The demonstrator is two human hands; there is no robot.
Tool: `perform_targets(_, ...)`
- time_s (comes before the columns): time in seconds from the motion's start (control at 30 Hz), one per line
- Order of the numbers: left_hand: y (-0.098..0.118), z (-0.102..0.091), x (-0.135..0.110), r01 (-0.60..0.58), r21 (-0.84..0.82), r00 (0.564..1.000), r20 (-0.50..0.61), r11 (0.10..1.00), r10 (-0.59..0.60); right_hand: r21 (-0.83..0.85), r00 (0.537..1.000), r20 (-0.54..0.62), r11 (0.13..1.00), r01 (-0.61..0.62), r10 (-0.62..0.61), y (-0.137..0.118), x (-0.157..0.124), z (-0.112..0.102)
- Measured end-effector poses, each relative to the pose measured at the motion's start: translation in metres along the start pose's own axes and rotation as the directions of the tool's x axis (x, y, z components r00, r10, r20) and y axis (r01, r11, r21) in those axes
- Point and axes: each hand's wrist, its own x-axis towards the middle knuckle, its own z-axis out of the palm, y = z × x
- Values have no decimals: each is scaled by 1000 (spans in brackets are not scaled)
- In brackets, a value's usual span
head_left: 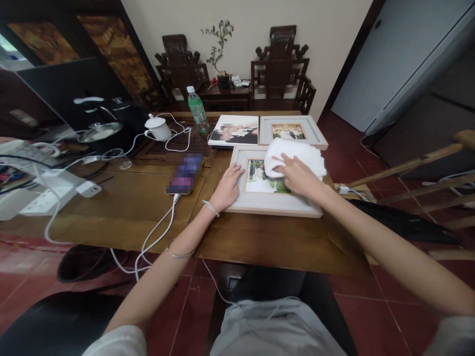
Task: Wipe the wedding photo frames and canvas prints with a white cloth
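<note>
A light wood picture frame (237, 201) lies face up near the table's front edge, with a wide white mat around a photo (256, 180) of a figure in white among greenery. My left hand (227, 190) grips its left side, fingers over the rim. On the upper right of the frame rests a bunched white cloth (297, 153). My right hand (297, 174) is closed on the cloth and presses it against the frame; cloth and hand cover part of the photo. Just behind are a second frame (315, 129) and a photo album or stack (233, 118).
A phone (185, 173) on a charging cable lies left of the frame. Behind it stand a green-labelled bottle (198, 111) and a white lidded cup (158, 128). Power strips (52, 200), loose cables and a pot (101, 133) crowd the table's left side.
</note>
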Motion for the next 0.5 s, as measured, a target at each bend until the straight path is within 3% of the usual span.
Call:
perform_targets(0.1, -1, 0, 0, 0, 5, 1000, 6, 1000, 0, -70, 998, 8, 996, -54, 55, 11, 19, 11)
perform_targets(0.2, -1, 0, 0, -7, 8, 1000, -3, 1000, 7, -83, 996, 64, 995, -49, 55, 5, 18, 12)
perform_targets(0.33, 0, 1, 0, -8, 12, 1000, -14, 1000, 8, -51, 988, 150, 998, 26, -18, -19, -11, -4)
perform_targets(0.5, 1, 1, 0, 8, -9, 1000, -15, 1000, -8, 54, 947, 281, 988, 146, -156, -50, -58, -44)
